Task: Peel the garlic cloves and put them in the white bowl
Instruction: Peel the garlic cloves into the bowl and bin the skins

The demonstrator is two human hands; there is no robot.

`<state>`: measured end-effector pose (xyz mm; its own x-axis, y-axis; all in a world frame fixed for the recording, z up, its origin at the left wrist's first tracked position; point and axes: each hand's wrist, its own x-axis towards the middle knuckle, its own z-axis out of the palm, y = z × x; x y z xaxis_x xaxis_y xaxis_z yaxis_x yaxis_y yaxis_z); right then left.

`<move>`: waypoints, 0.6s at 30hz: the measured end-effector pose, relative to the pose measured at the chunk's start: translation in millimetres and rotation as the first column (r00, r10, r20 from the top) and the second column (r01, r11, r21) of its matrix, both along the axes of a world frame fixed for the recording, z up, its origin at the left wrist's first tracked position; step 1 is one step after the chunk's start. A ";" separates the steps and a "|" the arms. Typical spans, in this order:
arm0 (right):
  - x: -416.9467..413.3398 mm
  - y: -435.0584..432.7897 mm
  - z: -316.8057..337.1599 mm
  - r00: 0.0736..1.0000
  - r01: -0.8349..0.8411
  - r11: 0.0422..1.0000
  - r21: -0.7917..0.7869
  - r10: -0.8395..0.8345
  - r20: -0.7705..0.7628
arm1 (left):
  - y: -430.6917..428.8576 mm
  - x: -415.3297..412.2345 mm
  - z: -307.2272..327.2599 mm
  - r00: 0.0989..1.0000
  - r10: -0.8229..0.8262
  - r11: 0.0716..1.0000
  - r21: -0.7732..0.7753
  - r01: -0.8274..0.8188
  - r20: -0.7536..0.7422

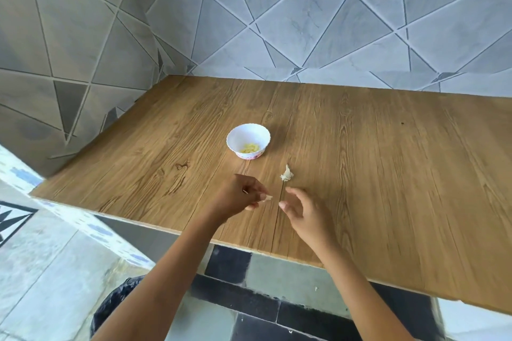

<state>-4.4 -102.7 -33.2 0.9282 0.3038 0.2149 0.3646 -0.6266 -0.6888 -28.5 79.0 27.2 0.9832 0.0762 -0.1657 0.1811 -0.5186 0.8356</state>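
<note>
A small pale garlic piece (268,198) sits pinched between the thumb and fingertips of the left hand (240,196), nearer the person than the white bowl (248,130) and slightly to its right. It is whitish and pointed, and too small and blurred to tell whether it is a clove or only skin. A second bit of garlic, an unpeeled clump (286,173) with papery off-white skin and a thin tip sticking up, lies on the surface (388,174) just right of the bowl and a little closer to the person, touching neither hand.

The bowl has a scalloped rim and a pink pattern round its base. Inside lies a small heap of peeled cloves (250,148), pale yellow.

The right hand (302,210) hovers nearer the person than the bowl, right of the left hand and apart from it, fingers loosely curled and holding nothing.

Beyond the bowl rises a grey tiled wall (304,22) with triangular patterns.
</note>
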 end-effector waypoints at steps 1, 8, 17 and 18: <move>-3.9 1.0 -3.3 0.996 0.010 0.994 -0.105 0.000 0.092 | 2.8 0.3 -3.4 1.000 -0.016 0.996 0.091 0.017 -0.012; -19.7 20.9 -16.3 0.995 0.066 0.891 -0.449 -0.028 0.092 | 9.5 1.4 -20.0 0.996 -0.014 0.994 0.109 0.024 -0.085; -19.3 21.8 -17.9 0.995 0.075 0.875 -0.479 -0.036 0.090 | 4.1 9.5 -24.4 0.994 0.020 0.963 0.270 0.008 -0.103; -18.8 21.4 -19.0 0.996 0.066 0.874 -0.481 -0.031 0.081 | 2.4 10.0 -24.2 0.994 0.029 0.959 0.283 0.003 -0.107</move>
